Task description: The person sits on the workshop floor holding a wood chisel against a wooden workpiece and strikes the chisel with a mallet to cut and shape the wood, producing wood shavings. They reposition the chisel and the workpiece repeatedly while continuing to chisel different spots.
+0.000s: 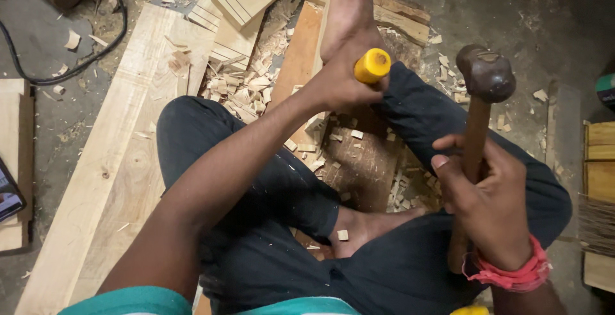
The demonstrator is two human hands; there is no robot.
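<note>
R hand (496, 203) nearest cam, 4 o'clock: fingers fully wrapped on wooden hammer (479, 123) handle, head up at 2 | L hand (343, 84) 12 o'clock: fist tight round yellow-handled chisel (372, 66), blade hidden | wood chips (246, 87) around, 11 o'clock

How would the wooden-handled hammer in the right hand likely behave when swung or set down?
The hammer is probably top-heavy: its dark metal head looks bulky against the slim wooden handle. The right hand grips mid-handle, suggesting a stiff shaft. Laid down, its rounded head might roll slightly.
</note>
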